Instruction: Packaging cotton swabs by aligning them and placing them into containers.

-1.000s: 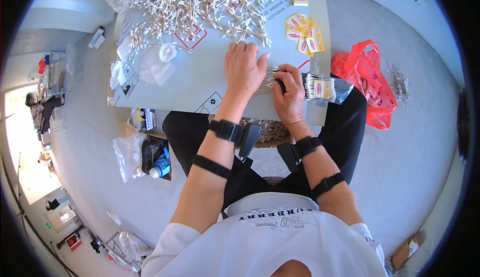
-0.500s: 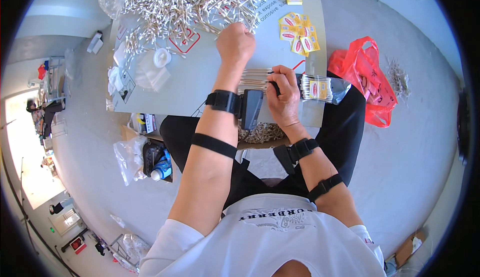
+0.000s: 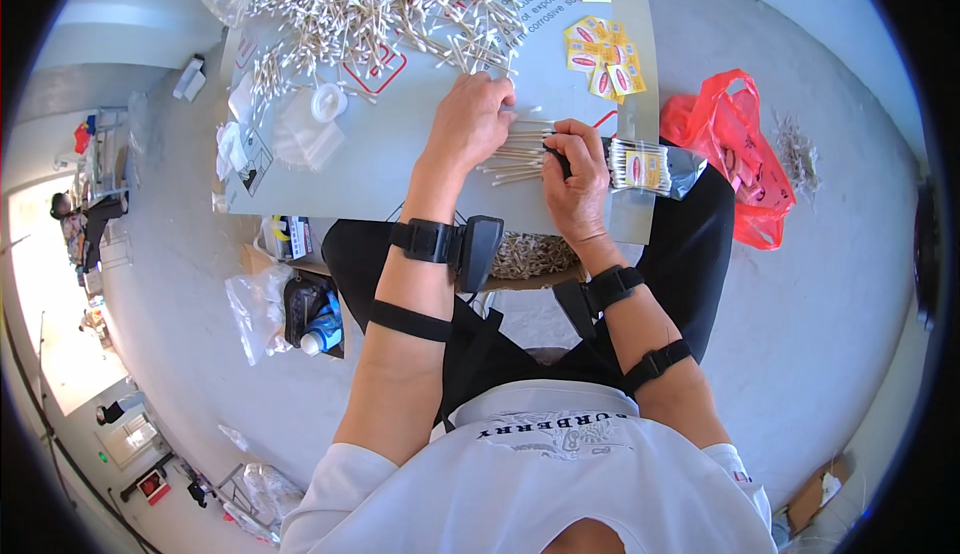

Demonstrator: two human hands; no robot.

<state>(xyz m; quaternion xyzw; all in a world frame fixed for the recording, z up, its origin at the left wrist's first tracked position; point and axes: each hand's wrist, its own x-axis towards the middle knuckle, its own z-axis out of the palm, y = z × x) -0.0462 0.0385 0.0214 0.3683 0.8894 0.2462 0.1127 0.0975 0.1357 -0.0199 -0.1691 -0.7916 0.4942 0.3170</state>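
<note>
A wide heap of loose cotton swabs [image 3: 390, 4] covers the far part of the grey-blue table [image 3: 400, 139]. Just below the heap's near edge, my left hand [image 3: 468, 122] is closed, with swab tips showing beside its fingers. My right hand [image 3: 577, 182] bends its fingers around a row of cotton swabs [image 3: 518, 159], whose ends stick out leftward over the table. Something black shows by its thumb; I cannot make out what it is. Right of this hand lies a clear pack of swabs [image 3: 640, 167] with a yellow label, on a dark shiny sheet.
Yellow cards [image 3: 605, 57] lie at the table's right. A round white lid [image 3: 328, 103] and clear bags [image 3: 305, 144] lie at its left. A red plastic bag [image 3: 735, 154] stands on the floor at right. A box of swabs [image 3: 530, 257] is under the near edge.
My left hand has come back from the heap, down toward the row of swabs by my right hand. My right hand stays nearly in place, still around the swabs.
</note>
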